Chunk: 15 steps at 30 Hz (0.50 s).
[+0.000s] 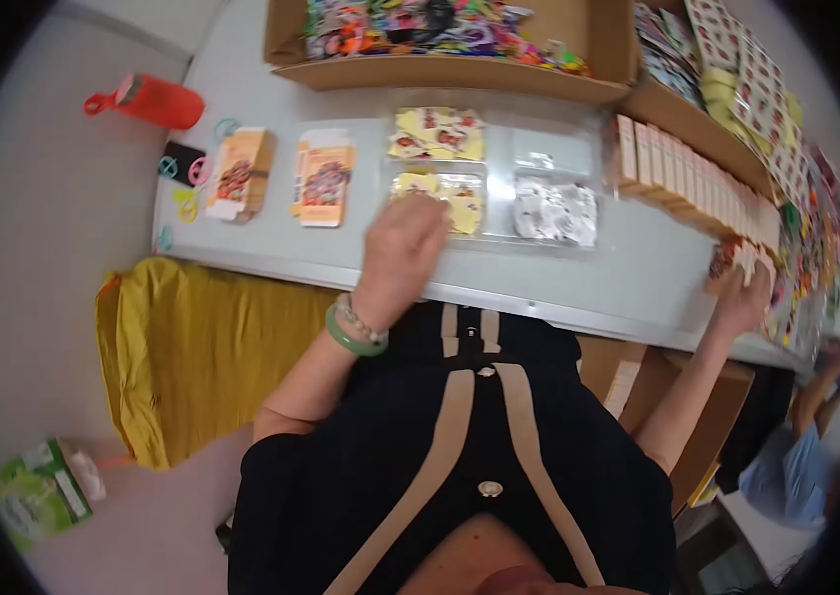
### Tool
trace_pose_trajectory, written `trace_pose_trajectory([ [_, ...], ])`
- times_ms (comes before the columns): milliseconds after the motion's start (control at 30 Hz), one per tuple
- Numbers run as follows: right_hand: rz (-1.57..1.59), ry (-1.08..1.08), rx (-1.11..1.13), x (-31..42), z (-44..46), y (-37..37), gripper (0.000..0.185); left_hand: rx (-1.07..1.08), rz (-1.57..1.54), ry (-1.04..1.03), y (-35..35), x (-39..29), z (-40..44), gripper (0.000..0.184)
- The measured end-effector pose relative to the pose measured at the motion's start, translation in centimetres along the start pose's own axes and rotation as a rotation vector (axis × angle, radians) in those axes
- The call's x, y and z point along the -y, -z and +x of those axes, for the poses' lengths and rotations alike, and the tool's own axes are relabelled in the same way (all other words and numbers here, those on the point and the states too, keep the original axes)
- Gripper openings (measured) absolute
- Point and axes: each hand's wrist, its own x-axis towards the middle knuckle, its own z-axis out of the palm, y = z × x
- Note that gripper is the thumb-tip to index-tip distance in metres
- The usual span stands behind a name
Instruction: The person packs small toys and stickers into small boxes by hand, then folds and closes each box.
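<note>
My left hand (405, 248), with its fingers curled together, is over the lower left compartment of a clear plastic tray (499, 121). Yellow printed packets (465, 208) lie just beside its fingertips, and whatever is in those fingers is hidden. More yellow packets (438, 134) fill the upper left compartment, while silvery-white packets (556, 210) lie in the lower right one. Far to the right, my right hand (749, 297) has its fingers around a small box (755, 260) at the near end of a row of similar narrow boxes (688, 174).
Left of the tray are two orange printed boxes (324, 181) (241, 174), a red bottle (162, 101) and small coloured rings. Cardboard cartons of colourful packets (460, 71) line the back. Yellow cloth (207, 347) hangs at the table's front edge. Another person (792, 476) is at far right.
</note>
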Motion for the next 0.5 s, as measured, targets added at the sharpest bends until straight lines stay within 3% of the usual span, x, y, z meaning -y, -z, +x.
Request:
trace_pose_trajectory([
  [67,0.206,-0.065,-0.072,1.9,-0.6,0.0,0.028,-0.188,0.445,0.03,2.1,3.1,-0.1,0.03],
  [100,0.228,-0.058,-0.066,3.3,-0.5,-0.2,0.028,-0.194,0.464,0.042,3.1,4.3,0.0,0.03],
  [167,0.414,-0.044,-0.003,6.5,-0.8,0.7,0.023,-0.191,0.917,0.237,4.5,6.3,0.0,0.055],
  [200,0.375,0.036,0.001,8.0,-0.8,1.2,0.022,-0.19,0.923,0.241,4.7,7.7,-0.2,0.055],
  [267,0.436,0.108,0.016,10.8,-1.0,1.9,0.022,-0.008,0.732,0.548,4.7,9.7,-0.6,0.072],
  [367,0.514,0.215,0.043,13.8,-0.8,2.8,0.023,0.089,0.716,0.562,4.8,8.5,-0.2,0.076],
  [500,0.659,0.247,0.092,17.1,-0.5,3.8,0.023,0.024,0.599,0.535,6.0,9.1,-0.7,0.077],
])
